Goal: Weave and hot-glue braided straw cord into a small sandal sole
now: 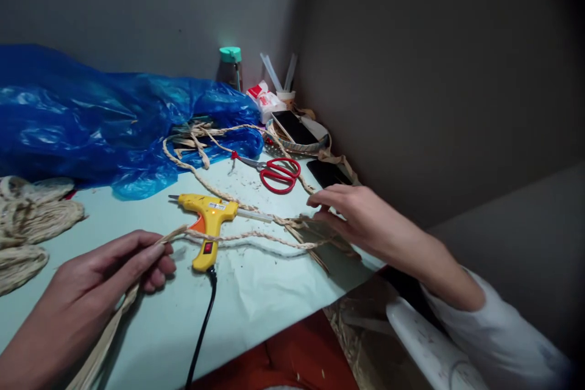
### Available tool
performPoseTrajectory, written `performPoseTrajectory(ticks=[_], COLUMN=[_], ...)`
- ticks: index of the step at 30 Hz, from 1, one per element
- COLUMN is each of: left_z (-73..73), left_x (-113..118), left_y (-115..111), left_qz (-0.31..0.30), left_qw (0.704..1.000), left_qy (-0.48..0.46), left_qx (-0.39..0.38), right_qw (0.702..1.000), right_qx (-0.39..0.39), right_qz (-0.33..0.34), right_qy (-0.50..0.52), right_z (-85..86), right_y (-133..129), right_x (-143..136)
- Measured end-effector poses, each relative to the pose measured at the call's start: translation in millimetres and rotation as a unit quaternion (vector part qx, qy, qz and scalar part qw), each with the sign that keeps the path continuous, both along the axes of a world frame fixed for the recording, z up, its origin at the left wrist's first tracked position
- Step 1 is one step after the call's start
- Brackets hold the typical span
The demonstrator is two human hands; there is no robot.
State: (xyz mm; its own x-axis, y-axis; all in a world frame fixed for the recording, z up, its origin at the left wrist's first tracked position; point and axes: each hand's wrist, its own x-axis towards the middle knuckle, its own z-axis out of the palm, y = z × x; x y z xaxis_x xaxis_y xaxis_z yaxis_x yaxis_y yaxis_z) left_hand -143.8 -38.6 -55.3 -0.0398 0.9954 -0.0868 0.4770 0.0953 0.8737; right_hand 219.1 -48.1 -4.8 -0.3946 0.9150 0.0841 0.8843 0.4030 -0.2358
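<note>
Your right sleeve, just past the right side of the table, is long, white and a bit baggy, with a faint blue patch. Rusty red cloth covers your lap, below the table's near edge. Your left hand and right hand are bare.

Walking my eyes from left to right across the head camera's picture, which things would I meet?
Pale fibre bundles → the person's left hand → yellow glue gun → red-handled scissors → the person's right hand → white sleeve.
</note>
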Motion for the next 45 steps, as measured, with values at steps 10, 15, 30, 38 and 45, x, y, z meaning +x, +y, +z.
performPoseTrajectory(ticks=[10, 15, 30, 38, 45], left_z=[-10.8, -5.5, 11.2, 16.9, 21.7], left_x=[-24, -16, 2, 6, 1], left_y=[19, 15, 4, -3, 4], left_qz=[0.020, 0.025, 0.006, -0.003, 0.046], left_qw=[0.999, 0.999, 0.997, 0.996, 0.973], left_qy=[0.048, 0.023, -0.066, -0.071, -0.226], left_qx=[-0.013, 0.016, 0.050, 0.048, 0.016], right_qw=[0.998, 0.999, 0.997, 0.979, 0.933], right_qx=[0.011, -0.012, 0.064, -0.106, -0.255], right_qz=[-0.036, 0.011, -0.005, 0.149, 0.167], right_qy=[-0.047, -0.044, -0.041, 0.087, 0.191], right_z=[-24.0, -16.8, -15.5, -20.1, -15.5], right_y=[24, 24, 70, 37, 45], right_x=[5, -1, -57, -105, -115])
